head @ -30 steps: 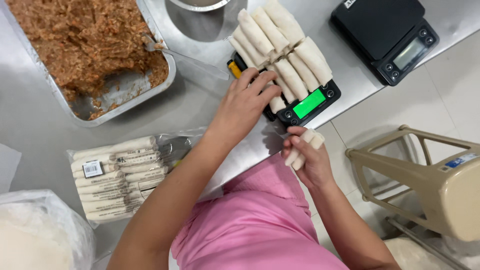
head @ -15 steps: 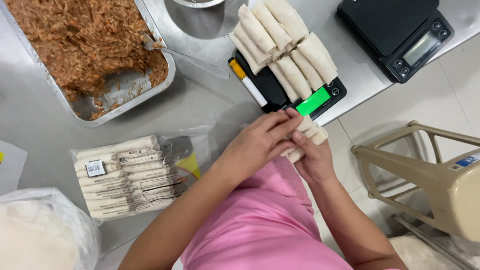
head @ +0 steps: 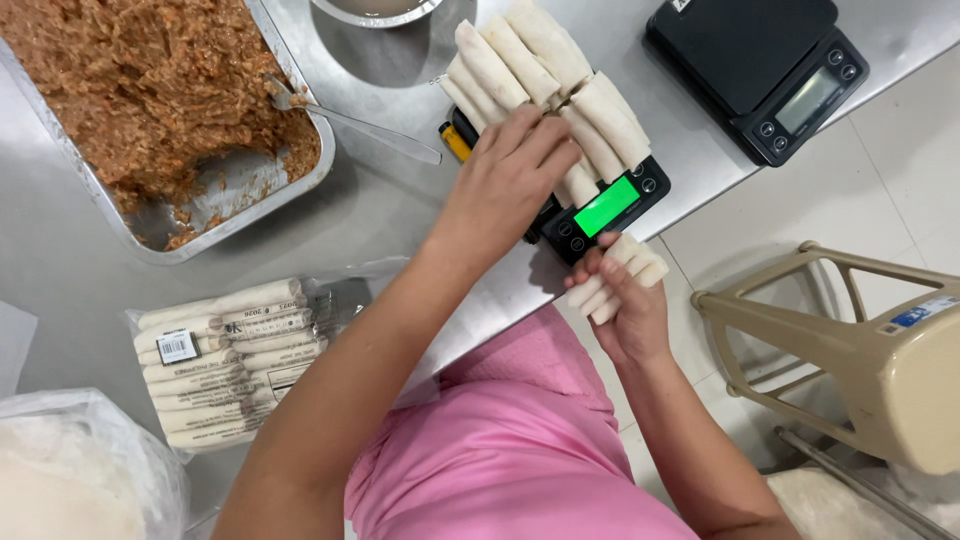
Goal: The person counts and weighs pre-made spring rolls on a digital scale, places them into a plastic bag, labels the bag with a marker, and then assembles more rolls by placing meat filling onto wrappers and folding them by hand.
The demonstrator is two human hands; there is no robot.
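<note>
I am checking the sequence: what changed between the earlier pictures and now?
The left hand went back from the right hand to the rolls on the scale. The right hand kept its few rolls at the table edge. The filling tray and packaged rolls stayed put.

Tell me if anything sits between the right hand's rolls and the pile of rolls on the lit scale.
Only the left hand, which lies on the scale's near end beside the pile of pale wrapped rolls. The right hand holds a few pale rolls just off the table edge, below the black scale with the green display. Nothing else intervenes.
</note>
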